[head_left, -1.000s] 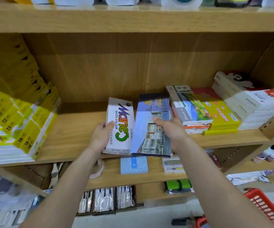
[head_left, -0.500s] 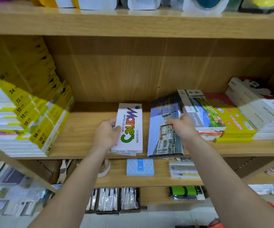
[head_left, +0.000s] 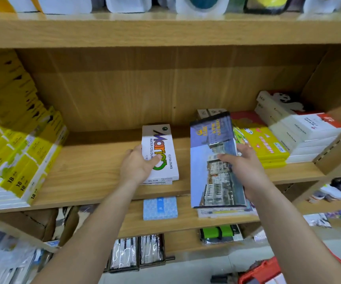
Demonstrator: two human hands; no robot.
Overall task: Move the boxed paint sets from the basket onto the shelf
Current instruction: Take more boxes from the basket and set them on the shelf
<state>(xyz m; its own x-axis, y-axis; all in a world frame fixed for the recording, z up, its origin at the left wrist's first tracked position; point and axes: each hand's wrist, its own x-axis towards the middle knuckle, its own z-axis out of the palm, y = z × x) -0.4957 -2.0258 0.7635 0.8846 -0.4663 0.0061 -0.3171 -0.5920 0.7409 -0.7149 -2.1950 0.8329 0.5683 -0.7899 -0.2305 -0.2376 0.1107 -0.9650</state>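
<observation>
Within the last second the white water-colour box [head_left: 162, 148] had been slid deeper onto the shelf [head_left: 91, 175] and laid flat — judged nearly placed. It was pinched at its left edge by the left hand [head_left: 139, 166], thumb over its face. The blue building-print box [head_left: 212, 160] was gripped at its right edge by the right hand [head_left: 247, 169] — tilted, overhanging the shelf front.

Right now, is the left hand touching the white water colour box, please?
Touching: head view shows the left hand gripping the white water colour box, thumb across its lid.
</observation>
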